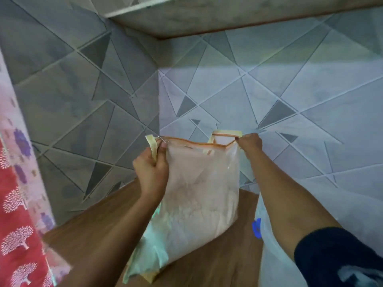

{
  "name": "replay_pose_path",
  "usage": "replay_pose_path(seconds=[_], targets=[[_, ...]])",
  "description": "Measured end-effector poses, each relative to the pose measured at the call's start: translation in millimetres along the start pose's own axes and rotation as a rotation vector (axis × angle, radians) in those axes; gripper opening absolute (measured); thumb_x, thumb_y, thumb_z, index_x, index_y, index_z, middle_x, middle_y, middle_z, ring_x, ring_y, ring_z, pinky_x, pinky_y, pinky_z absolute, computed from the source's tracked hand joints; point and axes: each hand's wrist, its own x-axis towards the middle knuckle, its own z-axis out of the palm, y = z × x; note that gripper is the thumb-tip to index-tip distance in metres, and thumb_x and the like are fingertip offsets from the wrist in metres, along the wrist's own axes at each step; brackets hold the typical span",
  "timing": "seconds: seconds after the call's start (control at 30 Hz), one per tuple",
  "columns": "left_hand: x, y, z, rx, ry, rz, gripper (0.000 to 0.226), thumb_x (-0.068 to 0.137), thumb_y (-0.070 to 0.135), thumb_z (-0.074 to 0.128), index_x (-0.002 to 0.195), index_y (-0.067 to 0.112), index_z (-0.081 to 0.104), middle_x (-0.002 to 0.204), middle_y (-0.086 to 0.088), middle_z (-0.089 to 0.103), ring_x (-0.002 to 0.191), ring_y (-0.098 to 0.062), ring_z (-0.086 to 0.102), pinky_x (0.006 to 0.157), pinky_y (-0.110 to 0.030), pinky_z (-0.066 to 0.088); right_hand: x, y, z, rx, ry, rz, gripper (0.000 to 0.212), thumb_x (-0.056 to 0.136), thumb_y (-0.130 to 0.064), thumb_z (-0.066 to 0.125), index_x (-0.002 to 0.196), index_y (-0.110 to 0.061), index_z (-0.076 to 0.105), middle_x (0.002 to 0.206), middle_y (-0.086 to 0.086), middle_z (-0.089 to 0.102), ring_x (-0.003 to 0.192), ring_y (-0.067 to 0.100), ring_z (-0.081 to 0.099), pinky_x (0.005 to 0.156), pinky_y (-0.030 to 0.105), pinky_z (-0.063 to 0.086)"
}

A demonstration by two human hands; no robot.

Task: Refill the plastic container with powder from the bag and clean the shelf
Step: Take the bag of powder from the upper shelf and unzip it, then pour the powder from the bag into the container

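Bag: translucent plastic bag with an orange-stitched top edge and cream handle straps [199, 193], pale powder inside, standing upright on the brown wood-grain shelf [99, 235], mouth pulled wide.
Left hand: the left hand [150, 168] has its fingers curled round the bag's left top corner and one strap.
Right hand: the right hand [249, 142] pinches the right top corner, fingers bunched together.
Container: clear plastic container with a blue clip [268, 257], just right of the bag, partly hidden by the right forearm.

Home storage nook: geometric-tiled walls [259, 83], wooden shelf [99, 230], patterned curtain [14, 204].
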Motion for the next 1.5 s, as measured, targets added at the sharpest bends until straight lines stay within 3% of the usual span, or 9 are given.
replay_pose_path(seconds=[0.17, 0.33, 0.47, 0.77, 1.03, 1.13, 1.2, 1.27, 1.5], targets=[[84, 44, 13, -0.059, 0.132, 0.115, 0.028, 0.091, 0.024, 0.055, 0.098, 0.002, 0.071, 0.087, -0.022, 0.072, 0.083, -0.025, 0.066, 0.060, -0.015, 0.036, -1, -28, -58, 0.163, 0.123, -0.016, 0.027, 0.081, -0.024, 0.068, 0.100, -0.005, 0.066, 0.113, 0.020, 0.067, 0.104, 0.034, 0.064, 0.079, 0.032, 0.048], [151, 107, 38, -0.110, 0.167, 0.316, 0.030, 0.091, 0.022, 0.051, 0.091, -0.003, 0.068, 0.085, -0.023, 0.070, 0.077, -0.022, 0.063, 0.061, -0.020, 0.032, -24, -43, -131, 0.340, 0.162, -0.046, 0.012, 0.083, -0.019, 0.066, 0.082, -0.007, 0.064, 0.101, 0.015, 0.066, 0.085, 0.024, 0.062, 0.090, 0.042, 0.053], [187, 149, 61, -0.109, 0.163, 0.398, 0.038, 0.088, 0.030, 0.046, 0.084, -0.002, 0.063, 0.082, -0.029, 0.067, 0.079, -0.041, 0.064, 0.069, -0.042, 0.045, -64, -47, -178, 0.526, 0.104, -0.047, 0.023, 0.088, -0.006, 0.060, 0.109, 0.002, 0.059, 0.081, 0.012, 0.060, 0.067, 0.018, 0.057, 0.070, 0.027, 0.055], [195, 198, 88, -0.117, -0.011, 0.577, 0.026, 0.090, 0.016, 0.043, 0.091, -0.005, 0.058, 0.084, -0.030, 0.063, 0.080, -0.041, 0.058, 0.067, -0.034, 0.031, -127, -34, -237, 0.283, -0.093, 0.075, 0.003, 0.087, -0.007, 0.062, 0.089, -0.006, 0.061, 0.082, 0.009, 0.066, 0.068, 0.014, 0.066, 0.060, 0.021, 0.057], [176, 206, 123, -0.095, -0.114, 0.821, 0.026, 0.091, 0.018, 0.041, 0.092, -0.002, 0.057, 0.084, -0.028, 0.064, 0.078, -0.040, 0.059, 0.068, -0.039, 0.035, -160, -4, -258, -0.022, 0.033, 0.145, 0.007, 0.090, -0.015, 0.060, 0.094, -0.010, 0.056, 0.076, 0.001, 0.063, 0.067, 0.009, 0.063, 0.064, 0.023, 0.049], [158, 200, 140, -0.116, -0.163, 0.898, 0.031, 0.092, 0.023, 0.040, 0.094, -0.002, 0.060, 0.079, -0.029, 0.064, 0.073, -0.042, 0.060, 0.063, -0.038, 0.038, -159, 2, -264, -0.363, 0.043, 0.182, 0.021, 0.089, -0.022, 0.059, 0.105, -0.009, 0.055, 0.095, 0.007, 0.062, 0.085, 0.018, 0.061, 0.066, 0.025, 0.044], [146, 200, 149, -0.106, -0.150, 0.928, 0.040, 0.091, 0.030, 0.038, 0.100, 0.001, 0.064, 0.077, -0.030, 0.065, 0.071, -0.044, 0.061, 0.063, -0.040, 0.043, -154, 3, -267, -0.551, 0.049, 0.149, 0.043, 0.087, -0.028, 0.061, 0.122, -0.007, 0.050, 0.125, 0.011, 0.054, 0.112, 0.025, 0.054, 0.086, 0.030, 0.044], [137, 201, 156, -0.070, -0.126, 0.962, 0.047, 0.088, 0.035, 0.035, 0.102, 0.003, 0.065, 0.076, -0.029, 0.066, 0.068, -0.045, 0.062, 0.061, -0.039, 0.043, -149, -3, -267, -0.457, 0.047, 0.077, 0.059, 0.085, -0.030, 0.063, 0.137, -0.010, 0.040, 0.142, 0.008, 0.043, 0.127, 0.026, 0.044, 0.101, 0.031, 0.036], [126, 210, 175, 0.040, -0.072, 1.153, 0.020, 0.078, 0.013, 0.065, 0.095, 0.013, 0.055, 0.054, -0.018, 0.062, 0.038, -0.038, 0.055, 0.041, -0.031, 0.044, -130, -64, -243, 0.013, 0.115, -0.260, 0.061, 0.083, -0.048, 0.060, 0.133, -0.016, 0.048, 0.124, -0.001, 0.053, 0.111, 0.016, 0.053, 0.087, 0.023, 0.041]])
